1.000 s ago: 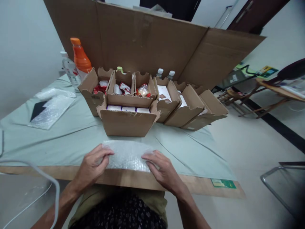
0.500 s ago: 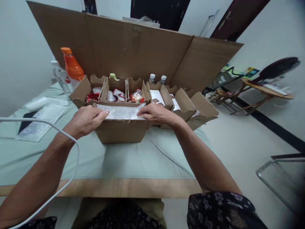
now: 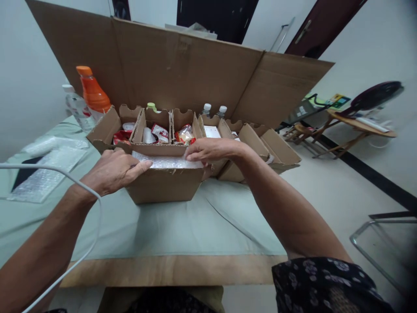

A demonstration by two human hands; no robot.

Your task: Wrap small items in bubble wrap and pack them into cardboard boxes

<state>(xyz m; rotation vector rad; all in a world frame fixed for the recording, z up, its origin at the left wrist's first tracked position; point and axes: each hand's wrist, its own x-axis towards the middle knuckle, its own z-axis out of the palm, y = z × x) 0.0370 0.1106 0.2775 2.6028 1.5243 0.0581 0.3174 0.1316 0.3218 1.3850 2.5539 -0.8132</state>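
A sheet of bubble wrap lies in the mouth of the nearest cardboard box, just inside its front rim. My left hand is closed at the box's left corner, its thumb laid over the left end of the wrap. At the opposite end, my right hand pinches the wrap with bent fingers. Whatever lies beneath the wrap is hidden. Right behind this box stands a row of open cardboard bins; one holds a red and clear food packet, another a white carton.
A tall cardboard panel stands behind the bins. An orange bottle and a clear bottle are at the left. More bubble wrap lies on the green cloth. A white cable crosses near my left arm.
The bubble wrap sits slightly lower in the box, with more of the back wall showing behind it. My right hand has turned flatter over its end. The view has shifted slightly.
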